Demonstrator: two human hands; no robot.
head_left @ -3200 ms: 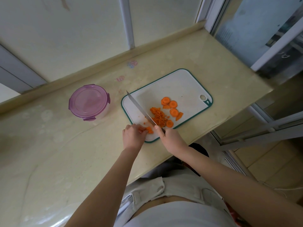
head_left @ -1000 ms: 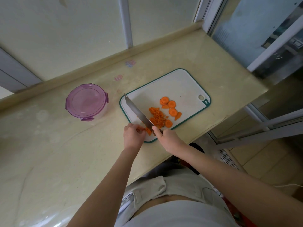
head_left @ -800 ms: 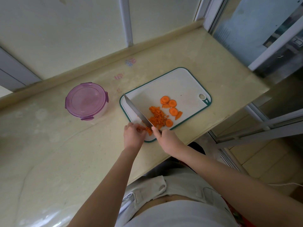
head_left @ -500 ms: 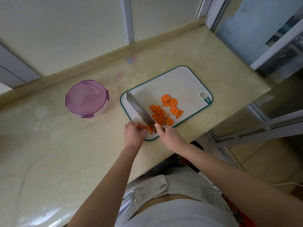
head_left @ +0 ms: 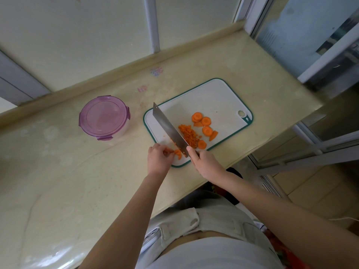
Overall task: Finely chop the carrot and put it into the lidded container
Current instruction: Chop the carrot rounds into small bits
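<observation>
While right hand (head_left: pixel 204 162) grips knife (head_left: pixel 169 129) by handle, I see blade slanted across near-left part of cutting board (head_left: pixel 213 98). Left hand (head_left: pixel 158 159), fingers curled, pinches carrot piece (head_left: pixel 177 153) just beside blade. Chopped pile (head_left: pixel 188 134) lies right of blade, round slices (head_left: pixel 206 121) beyond. Lidded container (head_left: pixel 104 117) stands closed on desk (head_left: pixel 58 181), left of board, apart.
</observation>
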